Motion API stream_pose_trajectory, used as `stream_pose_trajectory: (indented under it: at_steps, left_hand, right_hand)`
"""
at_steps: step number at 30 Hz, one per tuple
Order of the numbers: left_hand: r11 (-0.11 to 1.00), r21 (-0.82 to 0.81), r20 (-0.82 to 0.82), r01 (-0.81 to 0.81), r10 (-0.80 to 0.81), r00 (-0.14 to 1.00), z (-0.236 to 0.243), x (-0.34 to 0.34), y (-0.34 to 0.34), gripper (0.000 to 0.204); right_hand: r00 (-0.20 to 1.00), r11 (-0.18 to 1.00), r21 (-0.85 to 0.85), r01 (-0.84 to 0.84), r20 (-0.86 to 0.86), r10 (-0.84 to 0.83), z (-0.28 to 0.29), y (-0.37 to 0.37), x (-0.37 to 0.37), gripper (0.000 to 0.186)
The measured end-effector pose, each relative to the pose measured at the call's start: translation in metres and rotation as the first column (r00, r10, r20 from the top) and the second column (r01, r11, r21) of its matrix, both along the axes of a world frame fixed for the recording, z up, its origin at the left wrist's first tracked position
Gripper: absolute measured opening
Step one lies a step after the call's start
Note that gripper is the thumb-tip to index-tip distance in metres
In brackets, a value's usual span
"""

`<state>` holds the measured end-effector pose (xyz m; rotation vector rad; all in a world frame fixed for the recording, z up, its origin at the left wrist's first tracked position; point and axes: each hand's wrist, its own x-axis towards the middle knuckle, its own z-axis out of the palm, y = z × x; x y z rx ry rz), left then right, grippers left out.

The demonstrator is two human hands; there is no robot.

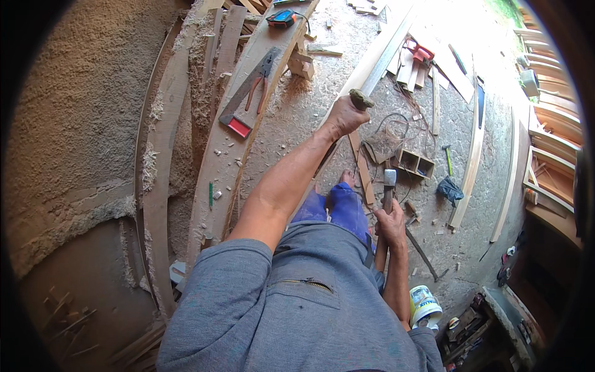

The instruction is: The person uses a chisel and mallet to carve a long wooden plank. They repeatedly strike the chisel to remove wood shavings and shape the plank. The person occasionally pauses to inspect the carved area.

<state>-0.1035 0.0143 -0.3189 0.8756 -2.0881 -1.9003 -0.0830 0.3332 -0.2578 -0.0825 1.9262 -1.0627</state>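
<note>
Over a gritty grey floor (291, 133) strewn with shavings and offcuts, both hands were up in front of the body, well apart. Left hand (347, 118) was a fist around a dark-ended handle (361, 99), near the close end of a long beam (365, 71); what sat below that fist was hard to make out, maybe a blade. Right hand (390, 226) was wrapped around a tool (389, 180), its pale metal end pointing away from the body, held just right of the knees.

Left side: wide plank (211, 158), dotted with wood chips, bearing a square (237, 126) with a red stock, pliers (263, 93) lying beside its blade, a green pencil (211, 195) and, at the far end, a blue-and-orange device (282, 18). Beyond it, a rough brown wall (87, 118).

Right side: red power tool (421, 52) among loose boards, tangled cable near a two-cell block (414, 163), a blue bag (450, 190) by a green stick (449, 160), a saw (481, 104) on a long strip. White bucket (425, 307) stood near the right elbow. Wooden frames (553, 142) lined the right edge; strong daylight washed out the far floor.
</note>
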Motion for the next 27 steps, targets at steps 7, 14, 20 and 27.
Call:
stream_pose_trajectory:
  at_steps: [7,14,20,27]
  left_hand:
    - [0.994,-0.109,-0.040,-0.011,0.007,0.999,0.000,0.004,0.010,0.008]
    - [0.995,-0.036,-0.111,-0.090,0.085,0.990,0.007,0.009,0.000,0.007]
    - [0.948,0.307,-0.124,0.087,-0.050,0.991,0.011,0.013,0.003,0.011]
    - [0.982,0.172,-0.185,0.075,-0.042,0.982,0.007,0.015,0.009,0.016]
  right_hand:
    - [1.000,1.000,-0.002,0.027,-0.007,-0.027,-0.004,0.008,-0.002,0.028]
    - [1.000,1.000,0.028,-0.002,0.003,0.002,-0.012,0.016,-0.003,0.028]
    - [1.000,0.998,0.055,-0.023,0.008,0.023,-0.016,0.015,-0.001,0.028]
    - [0.998,0.995,0.081,-0.053,0.021,0.052,-0.013,0.007,-0.002,0.027]
